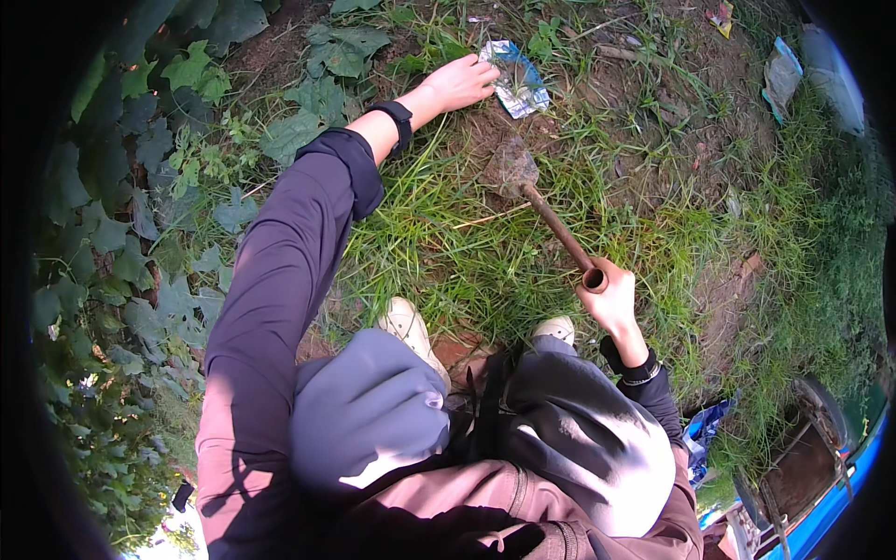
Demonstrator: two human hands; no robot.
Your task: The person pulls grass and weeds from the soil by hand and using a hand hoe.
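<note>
My left hand [461,82] reaches far forward, its fingers closed at the left edge of a crumpled blue-and-white plastic wrapper [528,86]. The wrapper is at ground level among grass and soil; the exact grip of the fingertips is partly hidden. In my right hand [610,297] is a small hand trowel [563,231] with a rusty, hollow metal handle. Its soil-coated blade [512,168] points away from me and rests on bare earth just nearer than the wrapper. My fingers wrap round the handle close to its open end.
Broad-leaved vines [173,252] crowd the left side. Other litter [782,78] lies at the far right, near a pale plastic sheet [833,79]. A blue-edged vehicle or cart part [831,509] stands at the lower right. My pale shoes [411,329] are on the ground between my hands and body.
</note>
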